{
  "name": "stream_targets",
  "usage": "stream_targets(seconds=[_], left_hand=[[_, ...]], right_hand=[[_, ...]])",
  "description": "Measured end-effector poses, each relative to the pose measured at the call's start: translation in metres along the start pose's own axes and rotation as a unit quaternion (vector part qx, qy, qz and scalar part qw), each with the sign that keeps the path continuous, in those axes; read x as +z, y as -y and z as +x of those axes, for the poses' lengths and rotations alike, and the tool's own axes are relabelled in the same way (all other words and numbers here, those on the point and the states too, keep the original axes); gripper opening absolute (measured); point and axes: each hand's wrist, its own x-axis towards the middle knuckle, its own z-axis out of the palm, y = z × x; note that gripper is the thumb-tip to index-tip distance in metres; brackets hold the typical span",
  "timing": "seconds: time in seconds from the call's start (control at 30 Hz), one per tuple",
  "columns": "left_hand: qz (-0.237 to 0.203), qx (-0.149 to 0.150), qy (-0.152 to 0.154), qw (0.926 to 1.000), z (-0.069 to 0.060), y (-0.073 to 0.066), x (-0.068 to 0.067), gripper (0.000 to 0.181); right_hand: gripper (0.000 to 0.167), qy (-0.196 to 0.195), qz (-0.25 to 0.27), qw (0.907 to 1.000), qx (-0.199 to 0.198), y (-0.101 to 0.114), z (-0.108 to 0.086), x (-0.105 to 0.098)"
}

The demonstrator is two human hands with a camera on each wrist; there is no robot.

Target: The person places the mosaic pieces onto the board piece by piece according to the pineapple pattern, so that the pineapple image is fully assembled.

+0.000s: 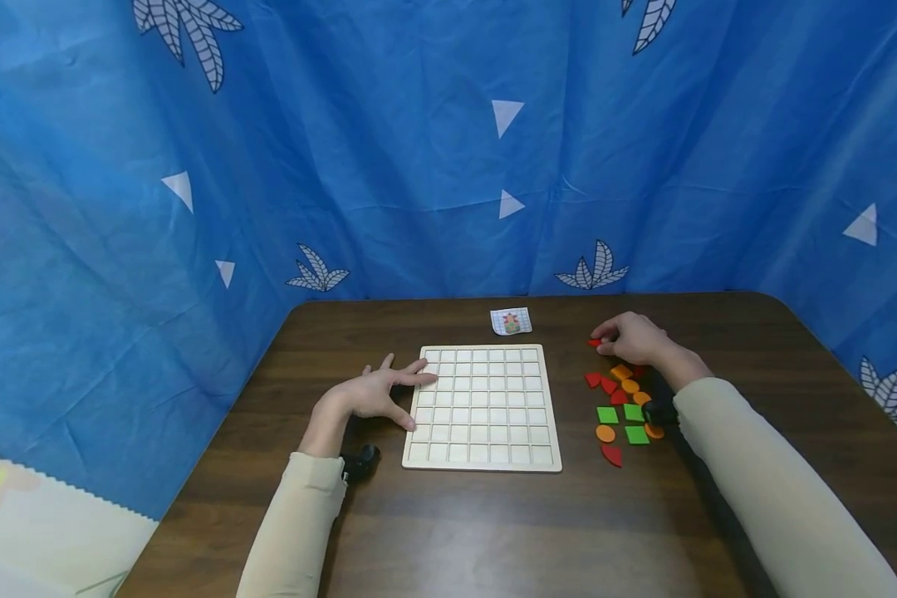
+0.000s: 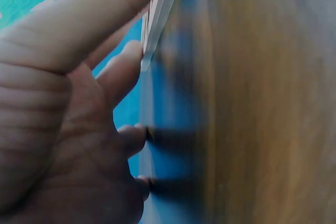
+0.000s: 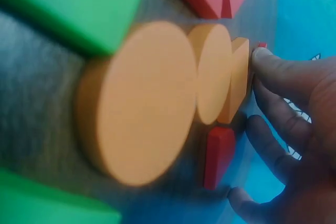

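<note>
A pale wooden grid board (image 1: 482, 409) lies on the brown table, its squares bare. My left hand (image 1: 377, 392) rests at the board's left edge, fingers spread, index finger and thumb on the rim; the left wrist view shows the hand (image 2: 79, 129) beside the board's edge (image 2: 160, 22). At the top of the loose pieces, my right hand (image 1: 635, 339) pinches a small red piece (image 1: 595, 342) between thumb and fingers. In the right wrist view most of that piece is hidden behind the thumb of the hand (image 3: 294, 108).
Right of the board lie several red pieces (image 1: 611, 454), orange discs (image 1: 605, 433), green pieces (image 1: 637, 434) and an orange block (image 1: 621, 372). A small card with a printed picture (image 1: 511, 321) lies behind the board. A blue curtain (image 1: 448, 166) hangs behind the table.
</note>
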Motion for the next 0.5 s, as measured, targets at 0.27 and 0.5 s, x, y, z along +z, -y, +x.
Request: stream_targets(seconds=[0.27,0.5], left_hand=[[-0.010,0.004,0.015,0.9998,-0.0028,-0.0035,-0.0043,0.090],[-0.006,0.002,0.013,0.9999,-0.0012,0.0009,-0.0016,0.091]], right_hand=[[0.027,0.000,-0.011,0.9999,-0.009,0.0027,0.0001,-0.0006],[0.027,0.001,-0.031,0.9993,-0.022,0.0056,0.0005,0.0051]])
